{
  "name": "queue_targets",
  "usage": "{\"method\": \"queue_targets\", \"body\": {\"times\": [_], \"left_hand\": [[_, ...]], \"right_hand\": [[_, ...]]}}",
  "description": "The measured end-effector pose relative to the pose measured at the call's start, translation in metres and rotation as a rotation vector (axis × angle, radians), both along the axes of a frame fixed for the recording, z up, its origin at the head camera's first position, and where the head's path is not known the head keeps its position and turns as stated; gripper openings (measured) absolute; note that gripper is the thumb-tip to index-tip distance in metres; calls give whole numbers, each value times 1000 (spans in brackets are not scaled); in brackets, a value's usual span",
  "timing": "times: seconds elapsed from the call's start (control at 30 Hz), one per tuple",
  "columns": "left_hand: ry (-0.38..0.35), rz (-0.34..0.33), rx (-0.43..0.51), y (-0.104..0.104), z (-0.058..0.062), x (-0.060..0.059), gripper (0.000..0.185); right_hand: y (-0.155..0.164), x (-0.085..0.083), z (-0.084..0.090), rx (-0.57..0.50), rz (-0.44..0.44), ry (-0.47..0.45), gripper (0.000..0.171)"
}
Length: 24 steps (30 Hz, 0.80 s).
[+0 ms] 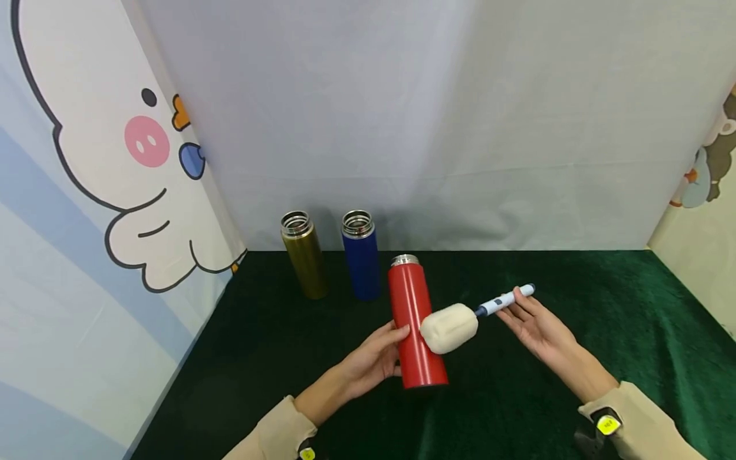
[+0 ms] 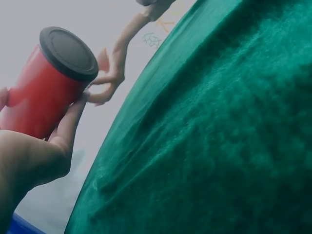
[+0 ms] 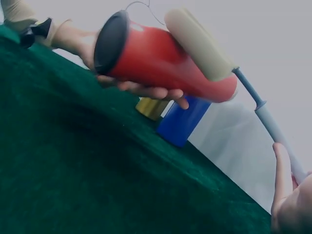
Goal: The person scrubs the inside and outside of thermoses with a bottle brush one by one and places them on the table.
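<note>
My left hand (image 1: 372,362) grips a red bottle (image 1: 409,319) round its lower half, thumb across the front. The bottle is lifted off the cloth and leans a little, its bare metal neck uppermost; its black base (image 2: 69,52) faces the left wrist camera. In my right hand (image 1: 543,329), thumb and fingers pinch the pale blue handle of a sponge bottle brush (image 1: 499,303). The brush's cream sponge head (image 1: 450,328) points left and overlaps the red bottle's side in the head view. In the right wrist view the sponge (image 3: 200,46) lies across the bottle's upper part.
A gold bottle (image 1: 307,262) and a blue bottle (image 1: 362,262) stand lidless at the back of the table, left of the red one. Dark green cloth (image 1: 575,287) covers the table. A pale curtain (image 1: 402,115) hangs behind, with a cartoon-printed panel (image 1: 86,255) on the left.
</note>
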<state>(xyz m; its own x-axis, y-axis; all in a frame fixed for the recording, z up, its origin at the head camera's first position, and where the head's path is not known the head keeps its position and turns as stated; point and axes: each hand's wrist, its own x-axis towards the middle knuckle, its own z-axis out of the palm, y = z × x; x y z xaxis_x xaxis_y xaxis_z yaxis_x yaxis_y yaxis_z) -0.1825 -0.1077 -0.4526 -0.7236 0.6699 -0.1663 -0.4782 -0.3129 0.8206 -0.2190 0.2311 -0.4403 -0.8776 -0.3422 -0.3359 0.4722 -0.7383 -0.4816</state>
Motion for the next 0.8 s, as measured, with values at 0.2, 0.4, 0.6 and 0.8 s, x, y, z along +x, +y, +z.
{"method": "queue_targets", "body": {"times": [0.2,0.4,0.6,0.8], "left_hand": [[-10,-52,-51,3,0,4,62],[4,-109,-65,2,0,12,74],[-2,-60,-60,4,-1,11,72],[-8,-62,-30,7,-7,7,70]], "right_hand": [[-12,-20,8,-219,-93,-167,46],[-18,-25,8,-343,-180,-234,61],[-13,-14,5,-323,-154,-223,39],[1,3,1,-227,-105,-157,24]]}}
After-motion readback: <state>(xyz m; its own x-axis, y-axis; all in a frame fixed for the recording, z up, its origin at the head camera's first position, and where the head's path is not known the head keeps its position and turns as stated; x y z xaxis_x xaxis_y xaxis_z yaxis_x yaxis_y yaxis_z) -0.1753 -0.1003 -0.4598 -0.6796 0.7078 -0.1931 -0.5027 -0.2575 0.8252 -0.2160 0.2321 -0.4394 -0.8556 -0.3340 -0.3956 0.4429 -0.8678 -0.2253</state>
